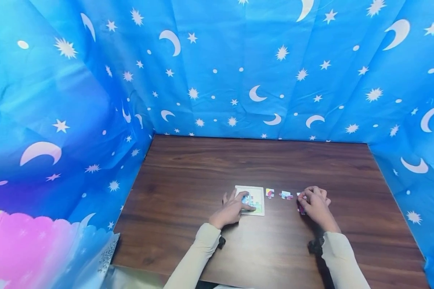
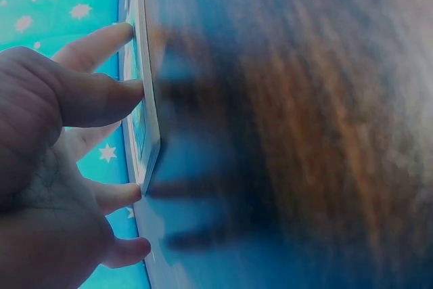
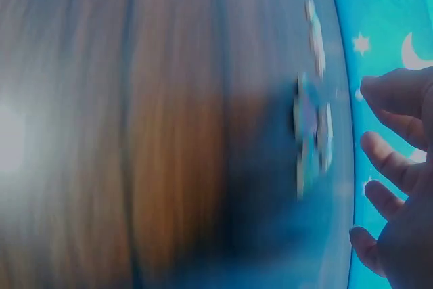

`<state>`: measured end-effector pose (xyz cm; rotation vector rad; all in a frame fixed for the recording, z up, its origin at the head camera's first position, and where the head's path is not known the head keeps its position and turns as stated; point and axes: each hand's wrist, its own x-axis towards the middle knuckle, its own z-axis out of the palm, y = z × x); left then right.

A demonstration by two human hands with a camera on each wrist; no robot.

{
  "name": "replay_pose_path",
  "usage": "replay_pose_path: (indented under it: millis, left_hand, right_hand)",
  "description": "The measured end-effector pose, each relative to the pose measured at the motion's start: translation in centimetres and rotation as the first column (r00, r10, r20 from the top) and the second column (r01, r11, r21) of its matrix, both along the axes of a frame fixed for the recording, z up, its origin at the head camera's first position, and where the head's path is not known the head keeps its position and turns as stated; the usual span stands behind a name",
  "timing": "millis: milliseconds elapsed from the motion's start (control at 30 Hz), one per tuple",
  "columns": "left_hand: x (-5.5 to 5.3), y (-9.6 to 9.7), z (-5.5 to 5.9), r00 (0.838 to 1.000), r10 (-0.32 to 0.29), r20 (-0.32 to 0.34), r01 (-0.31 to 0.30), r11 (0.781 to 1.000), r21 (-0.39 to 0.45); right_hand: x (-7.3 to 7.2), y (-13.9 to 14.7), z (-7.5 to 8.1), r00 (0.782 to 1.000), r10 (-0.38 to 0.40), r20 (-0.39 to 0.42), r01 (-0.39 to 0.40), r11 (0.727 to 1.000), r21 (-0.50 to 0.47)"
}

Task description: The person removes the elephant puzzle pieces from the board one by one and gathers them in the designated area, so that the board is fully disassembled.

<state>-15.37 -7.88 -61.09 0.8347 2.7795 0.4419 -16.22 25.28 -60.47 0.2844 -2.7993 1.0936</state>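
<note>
My left hand (image 1: 229,210) rests on a small, pale-framed jigsaw tray (image 1: 263,200) with some pieces fitted in it. In the left wrist view its fingers are spread, thumb and fingertips at the tray's edge (image 2: 151,109). To the right, my right hand (image 1: 318,206) hovers over a small group of loose jigsaw pieces (image 1: 301,210), which it partly hides in the head view. The right wrist view shows its relaxed fingers apart from those pieces (image 3: 306,123), nothing between them. Between the hands lie a yellow-and-pink piece (image 1: 269,193) and a pale blue piece (image 1: 285,195).
A dark wood-grain table (image 1: 202,160) carries everything. Behind it and along its sides hangs a blue cloth (image 1: 224,52) with white moons and stars. A black wrist device (image 1: 315,245) sits below the right hand, by the sleeve (image 1: 341,255).
</note>
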Motion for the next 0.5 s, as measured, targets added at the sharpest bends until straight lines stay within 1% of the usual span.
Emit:
replay_pose_path:
  millis: [133,367,500]
  left_hand:
    - [-0.3,0.8,0.1,1.000,0.002,-0.007,-0.002,1.000,0.007]
    - [-0.2,0.1,-0.1,0.998,0.054,-0.043,-0.053,0.998,0.035]
    - [-0.2,-0.2,-0.3,0.997,0.033,-0.076,-0.030,0.999,0.037]
  right_hand:
    - [0.0,-1.5,-0.1,1.000,0.007,-0.028,-0.007,1.000,-0.005]
    - [-0.6,-6.7,-0.6,0.991,0.113,-0.077,-0.112,0.994,0.019]
    - [-0.6,-9.3,-0.8,0.979,0.179,-0.097,-0.176,0.983,0.044]
